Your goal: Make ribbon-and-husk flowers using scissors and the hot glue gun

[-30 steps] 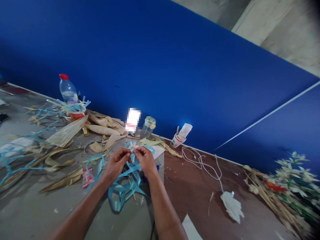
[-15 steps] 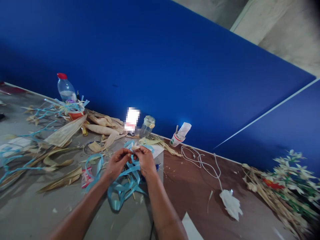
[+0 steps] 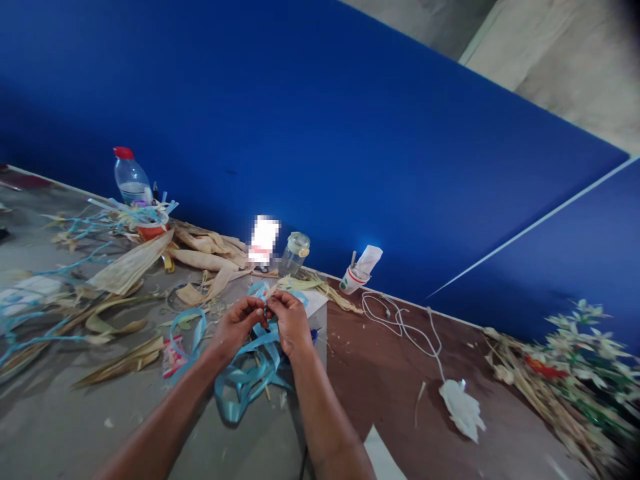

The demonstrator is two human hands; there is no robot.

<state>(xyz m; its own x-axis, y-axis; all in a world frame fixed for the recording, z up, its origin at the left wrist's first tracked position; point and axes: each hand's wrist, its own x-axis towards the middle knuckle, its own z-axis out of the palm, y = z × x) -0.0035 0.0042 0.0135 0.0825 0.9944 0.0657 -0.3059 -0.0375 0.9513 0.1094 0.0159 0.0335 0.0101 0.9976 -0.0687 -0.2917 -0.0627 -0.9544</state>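
Note:
My left hand (image 3: 239, 327) and my right hand (image 3: 293, 323) meet fingertip to fingertip above the work surface, both pinched closed. Between them is a small pale corn-husk flower (image 3: 271, 291), its petals just showing above the fingertips. What lies deeper between the fingers is hidden. Light blue ribbon (image 3: 231, 408) lies in loose loops beneath and in front of the hands. Another ribbon loop (image 3: 200, 328) curls left of my left hand, by a pink wrapper (image 3: 173, 357). A white sheet (image 3: 316, 302) shows behind my right hand.
Along the blue partition (image 3: 300, 133) stand a bottle with a red cap (image 3: 133, 180), a pixelated bright screen (image 3: 264, 239), a glass jar (image 3: 295, 255) and a paper cup (image 3: 351, 280). Dried corn husks (image 3: 133, 263) spread leftward. A white cable (image 3: 423, 340) and white husk flowers (image 3: 593, 340) lie right.
Both hands stay nearly in place, fingers still pinched together. The small husk flower has turned slightly and shows less above the fingertips.

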